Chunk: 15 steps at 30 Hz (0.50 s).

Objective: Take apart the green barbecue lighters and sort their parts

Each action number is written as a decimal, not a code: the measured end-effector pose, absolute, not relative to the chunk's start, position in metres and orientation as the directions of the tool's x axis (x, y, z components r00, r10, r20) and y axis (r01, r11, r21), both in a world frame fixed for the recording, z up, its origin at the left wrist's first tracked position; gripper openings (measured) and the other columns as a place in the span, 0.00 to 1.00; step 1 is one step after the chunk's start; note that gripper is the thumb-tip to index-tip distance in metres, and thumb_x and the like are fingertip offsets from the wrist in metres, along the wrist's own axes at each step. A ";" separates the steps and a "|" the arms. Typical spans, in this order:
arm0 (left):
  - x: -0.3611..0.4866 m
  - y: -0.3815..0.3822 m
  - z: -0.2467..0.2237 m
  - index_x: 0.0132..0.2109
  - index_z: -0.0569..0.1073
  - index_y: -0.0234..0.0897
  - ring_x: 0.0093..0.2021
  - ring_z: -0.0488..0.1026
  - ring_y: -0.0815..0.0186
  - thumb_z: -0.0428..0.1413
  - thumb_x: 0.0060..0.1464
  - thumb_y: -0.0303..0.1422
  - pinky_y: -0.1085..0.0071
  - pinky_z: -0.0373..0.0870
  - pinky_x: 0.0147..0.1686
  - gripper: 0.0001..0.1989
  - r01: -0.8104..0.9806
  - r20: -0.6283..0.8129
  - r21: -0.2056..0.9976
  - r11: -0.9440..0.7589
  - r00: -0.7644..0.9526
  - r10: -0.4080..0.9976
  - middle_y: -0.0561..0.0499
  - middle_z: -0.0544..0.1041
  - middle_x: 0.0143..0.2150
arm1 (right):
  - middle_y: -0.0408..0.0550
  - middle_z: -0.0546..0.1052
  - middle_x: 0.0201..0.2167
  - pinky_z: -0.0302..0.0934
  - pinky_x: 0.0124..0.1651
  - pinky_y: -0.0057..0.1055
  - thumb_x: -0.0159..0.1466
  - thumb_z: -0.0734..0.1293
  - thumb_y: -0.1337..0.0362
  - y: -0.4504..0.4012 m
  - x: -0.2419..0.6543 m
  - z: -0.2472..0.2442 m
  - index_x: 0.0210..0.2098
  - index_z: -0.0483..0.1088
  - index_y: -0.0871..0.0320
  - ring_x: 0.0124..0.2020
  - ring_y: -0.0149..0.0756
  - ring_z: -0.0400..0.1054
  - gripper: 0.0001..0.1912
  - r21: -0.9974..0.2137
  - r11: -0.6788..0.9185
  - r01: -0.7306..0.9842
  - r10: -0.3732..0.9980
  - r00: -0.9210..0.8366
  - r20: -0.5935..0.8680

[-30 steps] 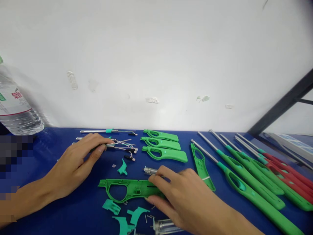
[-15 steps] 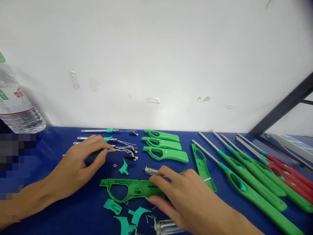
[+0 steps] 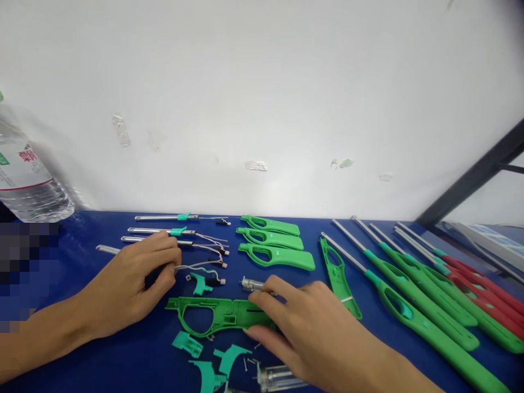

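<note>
My left hand [image 3: 141, 273] is closed around a metal lighter tube [image 3: 108, 249] whose end sticks out left of the knuckles. White wires [image 3: 196, 268] and a small black igniter piece [image 3: 213, 282] trail from it on the right, over a teal trigger [image 3: 200, 285]. My right hand [image 3: 305, 322] grips the right end of a green lighter handle half [image 3: 221, 316], its hollow side up. That end is hidden by my fingers. Just behind them lies a clear gas tank [image 3: 251, 284], partly covered.
Several wired tubes [image 3: 159, 232] lie at the back left, beside green handle shells [image 3: 278, 257]. Finished green lighters [image 3: 426, 316] and red ones [image 3: 491, 278] fill the right. Teal parts [image 3: 233, 357], screws [image 3: 251, 361] and another tank [image 3: 280, 377] lie in front. A water bottle [image 3: 35, 180] stands left.
My left hand has drawn its tube toward me, away from the other tubes, and the wires now hang over the teal trigger. My right hand stays on the handle half.
</note>
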<state>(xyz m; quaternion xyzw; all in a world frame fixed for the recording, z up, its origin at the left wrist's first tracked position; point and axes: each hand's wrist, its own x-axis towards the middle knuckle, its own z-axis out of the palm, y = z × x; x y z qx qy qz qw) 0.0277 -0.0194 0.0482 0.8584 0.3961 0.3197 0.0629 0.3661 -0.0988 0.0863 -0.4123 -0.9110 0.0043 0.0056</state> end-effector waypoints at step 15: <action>0.022 -0.008 0.034 0.53 0.85 0.47 0.48 0.84 0.55 0.49 0.92 0.44 0.58 0.76 0.54 0.21 0.647 0.503 0.338 -0.683 0.490 0.713 0.52 0.88 0.47 | 0.53 0.93 0.58 0.45 0.30 0.41 0.93 0.74 0.46 -0.098 0.364 0.090 0.66 0.89 0.56 0.43 0.47 0.89 0.20 -0.017 0.653 0.757 0.757 -0.653 -0.009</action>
